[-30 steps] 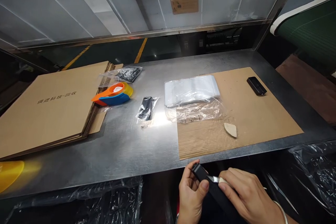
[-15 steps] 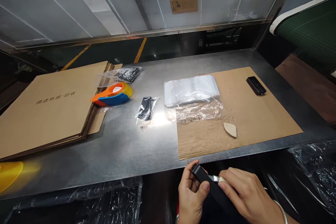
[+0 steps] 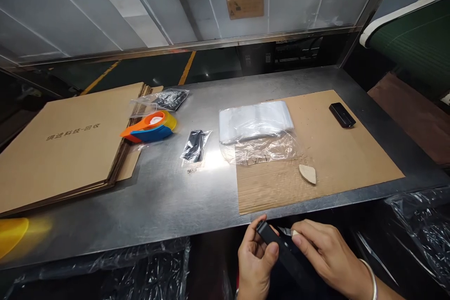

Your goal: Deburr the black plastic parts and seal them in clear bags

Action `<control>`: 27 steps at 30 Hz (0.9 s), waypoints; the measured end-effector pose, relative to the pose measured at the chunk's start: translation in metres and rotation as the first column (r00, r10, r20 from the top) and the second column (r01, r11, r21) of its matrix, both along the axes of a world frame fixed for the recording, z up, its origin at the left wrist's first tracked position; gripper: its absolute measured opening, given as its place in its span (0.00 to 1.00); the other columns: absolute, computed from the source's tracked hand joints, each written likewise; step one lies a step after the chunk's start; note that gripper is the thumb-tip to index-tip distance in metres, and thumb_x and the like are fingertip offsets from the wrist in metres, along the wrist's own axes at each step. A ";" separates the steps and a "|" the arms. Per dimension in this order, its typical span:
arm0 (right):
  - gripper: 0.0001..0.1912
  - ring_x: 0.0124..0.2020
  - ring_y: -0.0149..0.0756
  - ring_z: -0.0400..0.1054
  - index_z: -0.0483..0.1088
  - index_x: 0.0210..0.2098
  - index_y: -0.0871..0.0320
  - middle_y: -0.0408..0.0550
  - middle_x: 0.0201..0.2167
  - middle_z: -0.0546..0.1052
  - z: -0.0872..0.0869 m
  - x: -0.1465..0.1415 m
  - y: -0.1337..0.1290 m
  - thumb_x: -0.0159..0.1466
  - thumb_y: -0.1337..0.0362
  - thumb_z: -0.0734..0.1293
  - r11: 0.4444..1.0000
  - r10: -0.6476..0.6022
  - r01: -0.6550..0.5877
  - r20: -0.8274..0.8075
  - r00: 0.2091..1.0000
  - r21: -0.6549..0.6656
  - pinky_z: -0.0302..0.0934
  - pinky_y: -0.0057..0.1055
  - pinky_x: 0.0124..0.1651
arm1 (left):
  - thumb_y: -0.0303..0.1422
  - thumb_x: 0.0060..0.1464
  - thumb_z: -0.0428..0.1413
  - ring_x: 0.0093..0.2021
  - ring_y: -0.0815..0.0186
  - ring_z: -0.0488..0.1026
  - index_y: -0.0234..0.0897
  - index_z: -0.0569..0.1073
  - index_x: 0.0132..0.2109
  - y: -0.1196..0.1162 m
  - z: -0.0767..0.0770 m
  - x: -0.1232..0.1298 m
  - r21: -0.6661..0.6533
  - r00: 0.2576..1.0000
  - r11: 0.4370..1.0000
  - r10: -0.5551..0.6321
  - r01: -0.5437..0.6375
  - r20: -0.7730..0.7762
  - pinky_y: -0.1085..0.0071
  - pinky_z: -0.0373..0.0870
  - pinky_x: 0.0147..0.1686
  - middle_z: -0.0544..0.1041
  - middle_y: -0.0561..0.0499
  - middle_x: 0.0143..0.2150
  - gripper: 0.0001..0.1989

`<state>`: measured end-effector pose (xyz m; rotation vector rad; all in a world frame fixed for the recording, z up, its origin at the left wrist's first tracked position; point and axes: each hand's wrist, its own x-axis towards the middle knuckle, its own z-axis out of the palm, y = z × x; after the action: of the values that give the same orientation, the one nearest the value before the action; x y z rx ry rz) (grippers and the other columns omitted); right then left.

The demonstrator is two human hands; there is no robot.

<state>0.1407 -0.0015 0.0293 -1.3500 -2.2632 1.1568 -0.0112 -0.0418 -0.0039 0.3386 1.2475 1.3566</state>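
Just off the table's front edge, my left hand (image 3: 256,258) grips a long black plastic part (image 3: 277,243), tilted, with the thumb along its side. The lower end of this part fades into the dark below. My right hand (image 3: 325,253) is closed around the handle of a small craft knife (image 3: 287,231). Its pointed metal blade lies close to the part's right edge; whether it touches cannot be made out. On the cardboard sheet (image 3: 351,159) beyond my hands are a pale, wedge-shaped pad (image 3: 308,174) and a black tray-shaped piece (image 3: 342,115).
Clear plastic bags (image 3: 256,122) lie partly on the cardboard. Further left are a bagged black part (image 3: 194,145), an orange and blue tape dispenser (image 3: 149,127), another bag with black contents (image 3: 171,99) and stacked flat cartons (image 3: 70,140). Black plastic-lined bins (image 3: 147,267) stand below the table (image 3: 168,197).
The knife in my right hand has moved slightly away from the black part, and its blade has turned to point up and left. My left hand holds the part nearly still.
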 end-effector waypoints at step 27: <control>0.13 0.27 0.30 0.63 0.65 0.33 0.55 0.42 0.26 0.69 0.005 -0.002 -0.002 0.68 0.61 0.52 0.996 0.068 -0.073 0.101 0.993 0.055 0.52 0.27 0.31 | 0.40 0.31 0.66 0.29 0.66 0.71 0.34 0.71 0.45 0.000 0.002 0.005 0.008 1.000 1.000 -0.025 0.025 0.010 0.75 0.67 0.29 0.74 0.49 0.29 0.30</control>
<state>0.1391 -0.0037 0.0347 -1.3440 -2.4130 1.0585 -0.0066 -0.0421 -0.0021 0.3513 1.2264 1.3403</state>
